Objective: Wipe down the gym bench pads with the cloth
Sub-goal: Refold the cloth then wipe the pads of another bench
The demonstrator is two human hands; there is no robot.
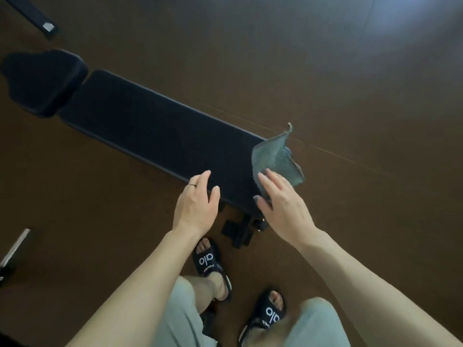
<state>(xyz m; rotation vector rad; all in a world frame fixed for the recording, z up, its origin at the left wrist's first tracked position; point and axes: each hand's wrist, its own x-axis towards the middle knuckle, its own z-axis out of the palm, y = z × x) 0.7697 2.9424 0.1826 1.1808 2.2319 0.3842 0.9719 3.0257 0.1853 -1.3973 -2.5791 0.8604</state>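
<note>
A long black bench pad [155, 131] runs from the upper left down toward me, with a shorter black seat pad [47, 81] beyond its far end. My right hand [283, 204] grips a grey-blue cloth [275, 159] at the pad's near right corner; the cloth stands up with one corner lifted. My left hand [198, 201] rests with fingers apart on the pad's near left edge and holds nothing.
The bench's black frame foot [240, 231] sticks out below the pad near my sandalled feet [210, 266]. Brown floor surrounds the bench. Another black equipment bar [37, 18] lies at the top left, and a metal piece [12, 249] at the left edge.
</note>
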